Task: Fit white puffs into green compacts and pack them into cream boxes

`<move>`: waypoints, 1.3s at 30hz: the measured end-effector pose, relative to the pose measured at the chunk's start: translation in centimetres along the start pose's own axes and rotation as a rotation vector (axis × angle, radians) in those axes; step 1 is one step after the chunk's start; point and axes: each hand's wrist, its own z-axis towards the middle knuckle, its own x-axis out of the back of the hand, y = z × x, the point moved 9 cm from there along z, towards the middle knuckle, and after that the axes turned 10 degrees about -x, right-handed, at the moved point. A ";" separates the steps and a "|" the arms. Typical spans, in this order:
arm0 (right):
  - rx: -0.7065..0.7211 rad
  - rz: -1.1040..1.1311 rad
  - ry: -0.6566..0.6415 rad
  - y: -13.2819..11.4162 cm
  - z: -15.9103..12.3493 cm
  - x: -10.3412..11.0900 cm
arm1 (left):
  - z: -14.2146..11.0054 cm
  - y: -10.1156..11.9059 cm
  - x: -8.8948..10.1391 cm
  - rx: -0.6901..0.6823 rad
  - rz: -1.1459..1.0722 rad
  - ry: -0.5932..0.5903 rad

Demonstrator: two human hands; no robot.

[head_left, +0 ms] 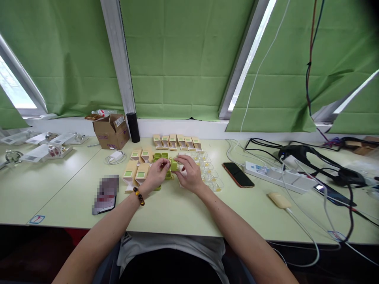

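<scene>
My right hand (190, 173) is closed around a small green case (174, 165), held up a little above the table. A white part shows beside it under the fingers. My left hand (157, 172), with a beaded bracelet on its wrist, has its thumb and forefinger pinched together at the case's left side. What lies between those fingertips is too small to make out. More green cases (161, 155) lie behind and under my left hand, partly hidden. To the right of my right hand stand several clear plastic packs (211, 173) with yellowish bits in them.
Small tan boxes (129, 173) stand at the left, and a row of them (177, 142) at the back. Phones (238, 174) (106, 195) lie on both sides. A power strip (278, 177), cables and a black headset (314, 157) occupy the right. A cardboard carton (111, 132) stands back left.
</scene>
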 end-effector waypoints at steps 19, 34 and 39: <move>-0.034 0.037 -0.025 -0.2 -0.1 -0.1 | 0.1 -1.5 0.4 0.141 -0.130 0.070; 0.086 -0.012 -0.044 -0.6 -0.1 -0.4 | -0.1 3.5 0.5 -0.263 0.258 -0.020; 0.126 -0.016 -0.018 -0.8 -0.1 0.0 | 0.0 3.6 0.7 -0.261 0.208 0.012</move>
